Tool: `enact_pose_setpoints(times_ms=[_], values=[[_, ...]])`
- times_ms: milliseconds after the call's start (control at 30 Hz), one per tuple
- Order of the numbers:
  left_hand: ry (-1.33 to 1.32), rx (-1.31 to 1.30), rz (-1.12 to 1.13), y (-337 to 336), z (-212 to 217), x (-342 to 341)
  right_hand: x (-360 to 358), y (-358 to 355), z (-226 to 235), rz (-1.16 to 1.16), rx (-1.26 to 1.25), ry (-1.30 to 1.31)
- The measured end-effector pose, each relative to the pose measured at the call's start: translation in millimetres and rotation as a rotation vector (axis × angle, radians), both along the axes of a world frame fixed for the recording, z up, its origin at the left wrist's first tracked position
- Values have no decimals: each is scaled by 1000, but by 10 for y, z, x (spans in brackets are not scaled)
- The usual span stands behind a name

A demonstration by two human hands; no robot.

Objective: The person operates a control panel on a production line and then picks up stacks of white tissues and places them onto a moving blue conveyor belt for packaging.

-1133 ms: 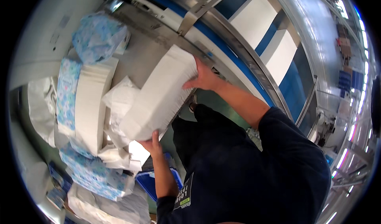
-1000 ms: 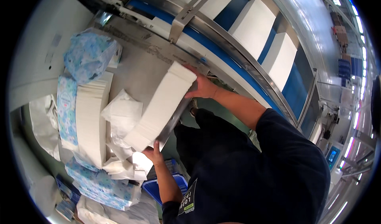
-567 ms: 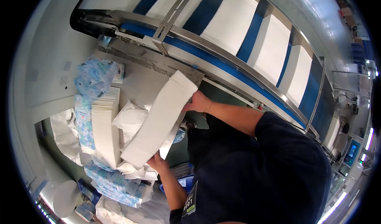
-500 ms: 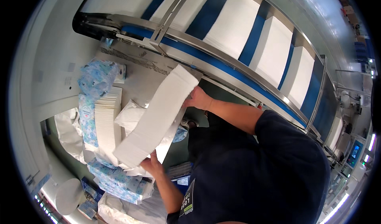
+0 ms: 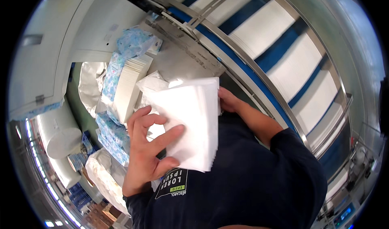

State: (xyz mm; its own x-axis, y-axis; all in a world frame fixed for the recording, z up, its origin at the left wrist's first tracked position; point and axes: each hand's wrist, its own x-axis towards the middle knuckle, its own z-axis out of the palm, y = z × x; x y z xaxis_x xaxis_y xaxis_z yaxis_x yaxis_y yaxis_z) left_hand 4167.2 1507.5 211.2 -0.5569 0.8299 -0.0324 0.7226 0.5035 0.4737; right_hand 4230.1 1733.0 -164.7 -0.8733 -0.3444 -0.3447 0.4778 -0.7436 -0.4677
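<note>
A stack of folded white tissues [image 5: 190, 119] is up in front of my chest, its broad face toward me and its layered edges showing at the right and bottom. My right hand [image 5: 229, 100] grips its right side, with the fingertips hidden behind the sheets. At the left side, my left hand [image 5: 148, 148] has its fingers spread apart. Its forefinger and thumb reach over the face and lower left edge; whether they press on the paper is hard to tell. Beyond the stack, a tall pile of folded tissues [image 5: 130, 83] stands beside a blue-patterned wrapper [image 5: 112, 75].
A conveyor with a blue belt [image 5: 279, 46] and metal rails carries several long white tissue blocks [image 5: 291, 77] along the right. Blue-patterned packs [image 5: 112, 135] and crumpled clear plastic [image 5: 137, 42] lie left, near a metal tabletop [image 5: 178, 52]. Large white rolls [image 5: 58, 131] stand farther left.
The tissue stack has turned from a long slanted strip to face me, nearer my chest. My left hand has left its lower end, fingers now spread. The view has shifted.
</note>
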Motion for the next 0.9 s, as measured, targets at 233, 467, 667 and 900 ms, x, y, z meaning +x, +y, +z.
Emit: enact_pose_setpoints(times_ms=[233, 467, 667, 900], values=[[-170, 330, -170, 54, -275, -135, -107, -19, 49, 202, -76, 0], [-154, 533, 451, -606, -1348, -2706, -430, 183, 189, 194, -11, 40], [166, -471, 200, -1130, -3214, -4664, -666, 68, 139, 193, 72, -135], [205, -757, -29, -894, -4020, -5250, -739, -27, -180, 160, 119, -315]])
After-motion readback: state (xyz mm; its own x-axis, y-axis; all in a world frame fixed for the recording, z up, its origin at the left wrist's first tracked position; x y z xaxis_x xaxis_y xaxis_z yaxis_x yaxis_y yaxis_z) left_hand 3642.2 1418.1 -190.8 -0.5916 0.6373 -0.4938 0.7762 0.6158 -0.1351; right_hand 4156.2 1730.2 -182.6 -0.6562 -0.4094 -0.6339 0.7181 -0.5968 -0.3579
